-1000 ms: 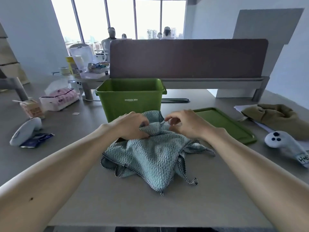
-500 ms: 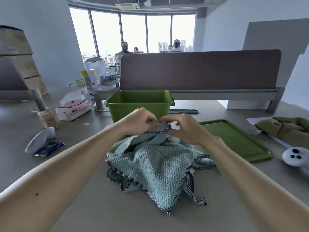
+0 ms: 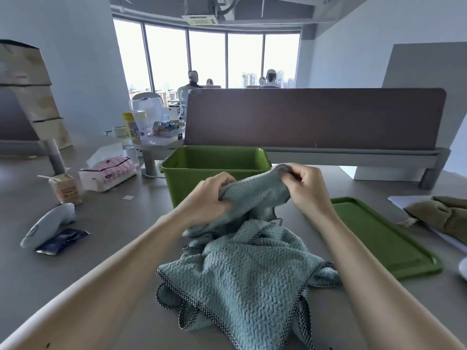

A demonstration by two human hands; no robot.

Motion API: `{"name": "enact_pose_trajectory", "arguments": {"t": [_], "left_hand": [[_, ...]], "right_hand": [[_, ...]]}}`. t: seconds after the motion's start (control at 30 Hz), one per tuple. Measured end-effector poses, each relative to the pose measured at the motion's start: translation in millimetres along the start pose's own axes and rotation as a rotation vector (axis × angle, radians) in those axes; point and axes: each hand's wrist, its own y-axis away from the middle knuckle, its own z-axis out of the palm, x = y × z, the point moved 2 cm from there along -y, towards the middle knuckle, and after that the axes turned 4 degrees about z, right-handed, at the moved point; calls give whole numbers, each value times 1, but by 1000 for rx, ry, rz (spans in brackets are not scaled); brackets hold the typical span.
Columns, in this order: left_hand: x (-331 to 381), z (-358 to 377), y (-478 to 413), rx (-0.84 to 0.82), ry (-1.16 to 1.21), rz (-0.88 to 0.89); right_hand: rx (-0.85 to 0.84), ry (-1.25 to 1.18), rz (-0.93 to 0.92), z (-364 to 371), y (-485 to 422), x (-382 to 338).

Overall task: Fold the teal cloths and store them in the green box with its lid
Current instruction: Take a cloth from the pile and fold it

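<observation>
A pile of teal cloths [image 3: 242, 271] with checked black-and-white edging lies crumpled on the grey desk in front of me. My left hand [image 3: 211, 198] grips one cloth's upper edge, and my right hand [image 3: 307, 189] pinches the same edge farther right, so the cloth stretches between them above the pile. Behind my hands stands the open green box [image 3: 192, 170]. Its flat green lid [image 3: 384, 236] lies on the desk to the right.
On the left lie a white handheld device [image 3: 48, 224], a dark blue packet [image 3: 63, 241], a small carton [image 3: 66, 190] and a pink tissue pack [image 3: 108, 171]. An olive cloth [image 3: 444, 215] sits far right. A brown divider panel [image 3: 313, 120] closes off the desk behind the box.
Both hands have risen and drawn apart, lifting one cloth's edge off the pile and stretching it. My view has tilted upward.
</observation>
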Motion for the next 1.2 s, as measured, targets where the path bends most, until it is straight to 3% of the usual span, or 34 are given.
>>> {"name": "enact_pose_trajectory", "arguments": {"t": [0.1,0.3,0.43,0.63,0.83,1.07,1.2], "left_hand": [[-9,-8,-11,89,17,-17],[-12,-10,-21,282,309,-56],[-6,5,-27,286,381,3],[-6,-4,-27,128,413,59],[2,-19,-31,416,474,-6],[19,-38,-26,581,858,5],[21,-35,-24,672,864,-89]], "right_hand": [[100,-46,53,-16,-7,1],[228,-99,119,-42,-18,9],[224,-119,146,-43,-18,9],[205,-96,109,-44,-12,-8],[230,-132,68,-57,-8,-23],[232,-336,-60,-70,-10,-47],[221,-366,-14,-66,-7,-48]]}}
